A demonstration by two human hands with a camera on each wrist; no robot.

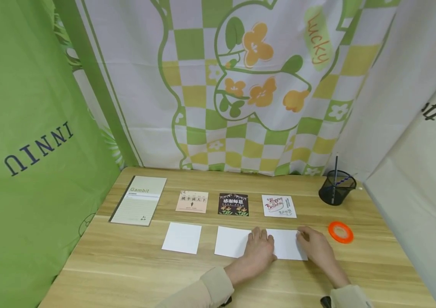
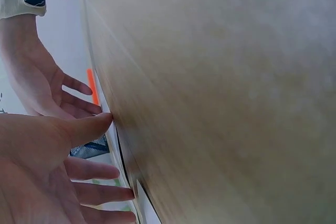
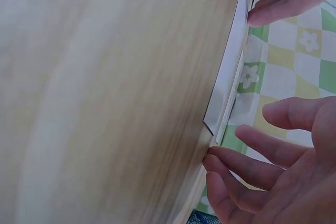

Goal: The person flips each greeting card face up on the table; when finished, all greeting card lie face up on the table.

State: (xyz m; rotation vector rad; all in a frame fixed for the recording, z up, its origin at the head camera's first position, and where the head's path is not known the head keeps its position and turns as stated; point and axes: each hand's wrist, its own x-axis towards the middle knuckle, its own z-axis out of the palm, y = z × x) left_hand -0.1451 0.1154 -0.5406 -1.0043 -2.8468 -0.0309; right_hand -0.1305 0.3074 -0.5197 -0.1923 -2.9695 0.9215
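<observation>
My left hand (image 1: 259, 251) rests on white paper, its fingers straight and spread, covering the place between a left white square (image 1: 231, 242) and a right white square (image 1: 286, 244). Whether these two squares join under the hand is hidden. At the right square's outer edge is my right hand (image 1: 318, 248); in the right wrist view its fingers (image 3: 247, 166) are loosely bent, with the thumb apart from them. A separate white square (image 1: 181, 238) lies farther left. Behind the white squares lie a pink card (image 1: 191, 202), a dark flowered card (image 1: 233, 205) and a Happy Birthday card (image 1: 279, 206).
A Gambit notebook (image 1: 139, 201) lies at the table's back left. An orange tape roll (image 1: 333, 226) sits right of my right hand, and a black mesh pen cup (image 1: 335, 194) stands behind it. Curtains (image 1: 248, 85) enclose the wooden table (image 1: 125, 265) at the back and sides.
</observation>
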